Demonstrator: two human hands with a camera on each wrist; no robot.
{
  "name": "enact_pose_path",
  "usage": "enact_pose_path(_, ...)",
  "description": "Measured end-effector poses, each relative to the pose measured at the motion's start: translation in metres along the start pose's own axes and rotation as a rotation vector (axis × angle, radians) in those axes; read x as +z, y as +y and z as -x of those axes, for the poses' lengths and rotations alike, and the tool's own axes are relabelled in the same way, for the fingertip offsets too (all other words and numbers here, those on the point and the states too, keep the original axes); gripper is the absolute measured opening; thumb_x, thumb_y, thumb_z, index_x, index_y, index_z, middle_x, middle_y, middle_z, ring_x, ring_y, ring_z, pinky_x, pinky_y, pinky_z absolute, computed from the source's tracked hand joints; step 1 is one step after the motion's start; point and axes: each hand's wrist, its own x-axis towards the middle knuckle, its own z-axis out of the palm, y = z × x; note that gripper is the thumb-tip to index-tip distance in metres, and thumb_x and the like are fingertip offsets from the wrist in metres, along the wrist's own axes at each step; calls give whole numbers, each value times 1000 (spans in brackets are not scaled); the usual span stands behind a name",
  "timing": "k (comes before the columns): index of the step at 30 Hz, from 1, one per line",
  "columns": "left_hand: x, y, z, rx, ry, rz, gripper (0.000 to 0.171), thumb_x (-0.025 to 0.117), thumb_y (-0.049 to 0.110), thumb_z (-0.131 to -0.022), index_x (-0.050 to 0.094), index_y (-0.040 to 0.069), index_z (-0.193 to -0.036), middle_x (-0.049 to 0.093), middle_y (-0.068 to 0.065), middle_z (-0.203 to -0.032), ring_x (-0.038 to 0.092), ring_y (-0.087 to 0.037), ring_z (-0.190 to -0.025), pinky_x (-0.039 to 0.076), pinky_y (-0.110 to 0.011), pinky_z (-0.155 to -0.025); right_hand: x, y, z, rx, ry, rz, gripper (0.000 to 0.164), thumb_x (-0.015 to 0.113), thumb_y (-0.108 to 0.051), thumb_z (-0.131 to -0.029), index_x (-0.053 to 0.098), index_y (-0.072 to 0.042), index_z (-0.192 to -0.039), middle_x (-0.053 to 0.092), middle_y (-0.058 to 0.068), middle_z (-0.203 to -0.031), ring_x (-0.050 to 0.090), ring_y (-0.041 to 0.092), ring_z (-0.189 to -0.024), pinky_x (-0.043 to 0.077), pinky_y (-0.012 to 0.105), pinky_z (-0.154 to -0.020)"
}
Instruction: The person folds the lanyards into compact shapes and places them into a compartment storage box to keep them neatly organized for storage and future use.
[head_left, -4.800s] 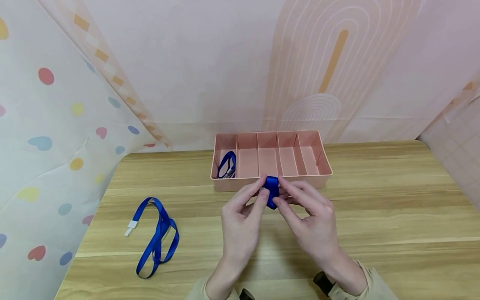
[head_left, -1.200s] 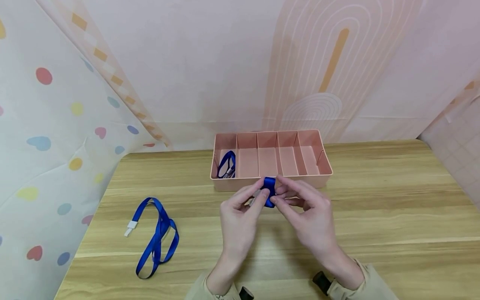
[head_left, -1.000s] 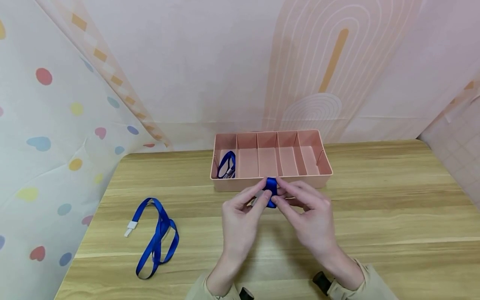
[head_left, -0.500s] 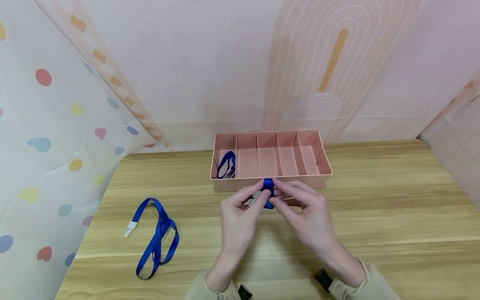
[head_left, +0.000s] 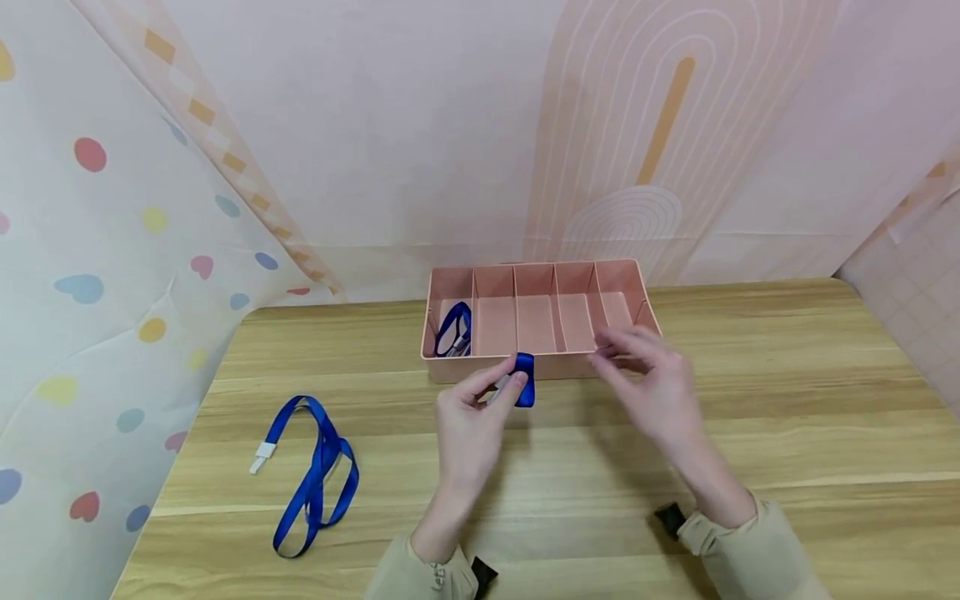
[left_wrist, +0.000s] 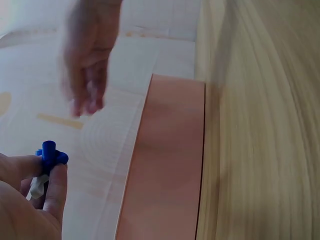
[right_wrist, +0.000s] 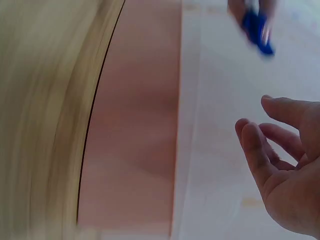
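My left hand (head_left: 472,425) pinches a folded blue lanyard (head_left: 527,381) between thumb and fingers, just in front of the pink divided box (head_left: 540,367). In the left wrist view the lanyard (left_wrist: 48,156) is a small bundle with its white clip (left_wrist: 37,186) sticking out below. My right hand (head_left: 652,387) is apart from it, at the box's front right, fingers loosely bent and holding nothing; the right wrist view shows the gap between thumb and fingers of this hand (right_wrist: 290,160). Another blue lanyard (head_left: 456,325) lies coiled in the box's leftmost compartment.
A loose blue lanyard (head_left: 322,467) with a white clip (head_left: 262,454) lies spread on the wooden table (head_left: 787,417) at the left. The box stands near the table's back edge, before a patterned cloth backdrop (head_left: 480,150).
Both hands held the folded lanyard earlier. My right hand has let go and moved right, towards the box's right end; my left hand keeps the lanyard and has shifted slightly left.
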Motion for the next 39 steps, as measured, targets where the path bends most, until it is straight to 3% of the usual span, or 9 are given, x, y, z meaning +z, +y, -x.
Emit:
enact_pose_path(2,-1,-1,-2,5,13,3,22,79,2,-91,80,-2,-112,80,-25,-106,40,4,-48,29,-13,-44,-10,10,-7,60,32,27,30,77,9,-88,75,9,-118,76,26,-104,69,-6,-87,55,4,-79)
enact_pose_path(7,-5,-3,-6,10,35,6,22,78,1,-91,79,-3,-112,79,-25,-112,56,7,-66,39,-12,-51,-29,31,-19,134,114,76,28,73,10,-91,73,12,-119,73,31,-107,56,-25,-83,50,-3,-77)
enact_pose_path(10,-8,-4,-8,2,56,-6,21,78,0,-91,80,-3,-112,79,-24,-113,59,6,-73,39,-11,-52,-34,41,-22,169,121,130,28,74,6,-92,73,11,-120,72,32,-110,55,-23,-83,47,-5,-76)
enact_pose_path(14,-12,-6,-10,-12,76,-18,21,78,-1,-91,80,-3,-111,79,-23,-112,58,5,-71,32,-12,-48,-34,50,-23,205,84,196,27,74,-1,-95,75,8,-120,72,30,-112,76,14,-90,44,-7,-74)
enact_pose_path(16,-13,-6,-10,-13,79,-20,21,78,0,-91,80,-3,-112,79,-24,-112,54,5,-65,31,-13,-47,-33,53,-23,216,70,206,26,73,0,-95,75,7,-120,72,30,-112,77,36,-96,42,-8,-73)
enact_pose_path(18,-13,-7,-11,-14,81,-18,21,78,1,-92,79,-4,-112,78,-25,-113,53,6,-64,31,-13,-48,-33,55,-23,220,61,214,26,71,2,-96,74,8,-121,72,30,-112,75,43,-99,42,-9,-73)
enact_pose_path(21,-13,-7,-11,-17,93,-16,21,77,1,-92,80,-4,-112,78,-25,-112,50,6,-61,30,-14,-47,-33,60,-22,237,46,207,27,71,3,-95,74,8,-121,73,31,-113,77,12,-89,43,-7,-73)
enact_pose_path(25,-14,-8,-13,-19,109,-15,19,78,1,-91,80,-3,-110,79,-25,-109,43,6,-54,28,-13,-45,-33,63,-22,264,39,184,26,72,2,-95,75,9,-120,74,31,-112,52,-27,-79,44,-6,-73)
enact_pose_path(39,-41,-16,-12,-27,113,-123,17,79,4,-92,82,1,-108,80,-23,-105,58,4,-70,34,-14,-45,-23,67,-23,298,5,210,24,72,-1,-96,76,5,-119,76,29,-114,53,-18,-84,43,-6,-73)
